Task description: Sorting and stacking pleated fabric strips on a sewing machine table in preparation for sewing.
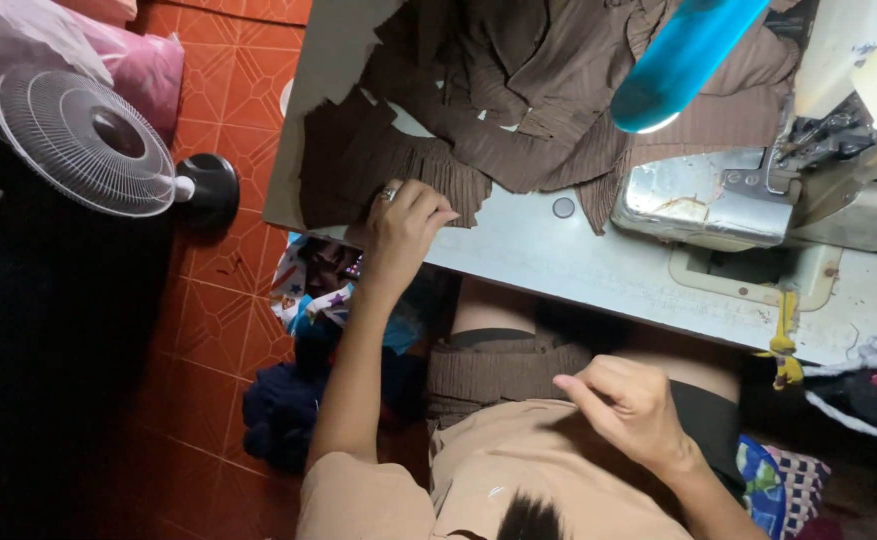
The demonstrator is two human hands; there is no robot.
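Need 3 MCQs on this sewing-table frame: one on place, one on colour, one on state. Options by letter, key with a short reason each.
1. Where does the left hand rest?
A. on the brown pleated fabric pieces at the table edge
B. on the fan
C. on the sewing machine

2. What colour is the tube-shaped thing at the top of the view?
A. red
B. blue
C. white

3. How is the right hand held?
A. flat on the table
B. gripping the fan
C. raised over the lap, fingers pinched together

Key: 1 A, the hand lies on the brown pieces near the table's front edge. 2 B, the tube is bright blue. 3 C, the hand is below the table edge over the lap, fingertips drawn together; whether it holds anything is too small to tell.
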